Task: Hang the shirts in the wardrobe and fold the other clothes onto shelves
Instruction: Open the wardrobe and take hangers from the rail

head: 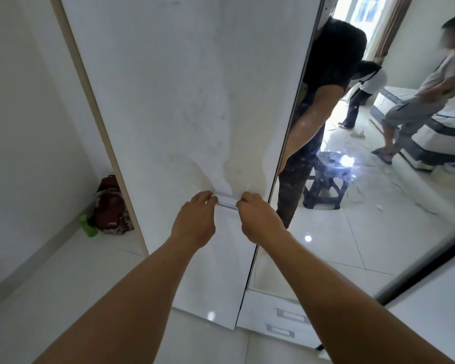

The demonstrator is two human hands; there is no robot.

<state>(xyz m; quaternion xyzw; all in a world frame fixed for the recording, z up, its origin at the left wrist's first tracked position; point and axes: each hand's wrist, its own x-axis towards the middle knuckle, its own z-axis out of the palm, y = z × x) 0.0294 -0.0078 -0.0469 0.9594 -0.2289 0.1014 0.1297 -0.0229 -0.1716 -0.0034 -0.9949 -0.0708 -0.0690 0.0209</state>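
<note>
Forearms run up from the bottom of the view to the wardrobe straight ahead, past drawers point(286, 319) low on the right. The left hand point(195, 219) and right hand point(258, 219) sit side by side, apart, each at one end of the handle point(227, 204). Both hands curl their fingers onto it, the left at the left end and the right at the right end. The fingertips are hidden behind the knuckles.

The handle is a short metal bar lying across the white door point(181, 101). Its long axis is roughly level, dipping slightly to the right. It sits near the door's right edge, just beside the mirror point(365, 232). Neither hand is nearer to it, though the right is closer to that edge. The pull likely has to come straight back towards the body, with the door probably swinging on its left side. I cannot tell whether the door is fully closed.

No shirts or other clothes are in view. A bag point(111, 206) lies in the far left corner.
</note>
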